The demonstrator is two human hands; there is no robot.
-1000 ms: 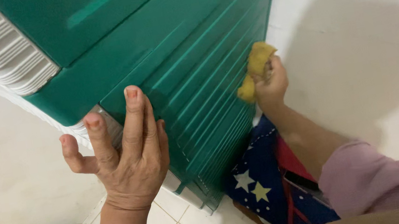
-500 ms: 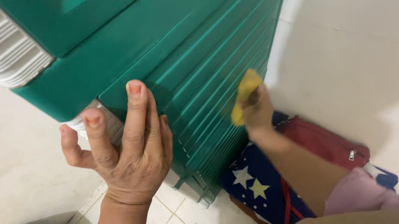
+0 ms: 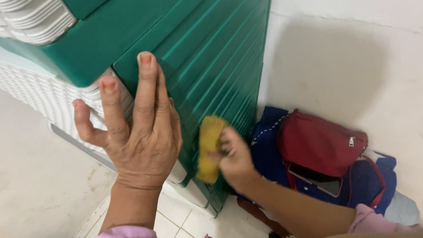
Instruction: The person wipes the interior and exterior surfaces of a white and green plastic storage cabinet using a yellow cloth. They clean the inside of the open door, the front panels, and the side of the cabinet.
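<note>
the right hand [image 3: 236,157] is gripping a yellow sponge [image 3: 209,149], fingers clamped on it, rubbing low on the ribbed green side of the drawer cabinet [image 3: 199,41]. the left hand [image 3: 137,133] is lying flat and open, bracing its corner. wiping lower ribs likely calls for steady pressure.

Left hand [image 3: 138,139] raised, fingers [image 3: 147,86] spread and extended flat, right hand [image 3: 236,157] lower, fingers curled closed, wrist bent

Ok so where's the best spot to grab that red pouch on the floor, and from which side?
Take the red pouch from above across its rounded upper bulge. It lies flat on the blue cloth against the wall, so only the top and the near side are open. The zipper pull looks too small for a firm grip.
</note>
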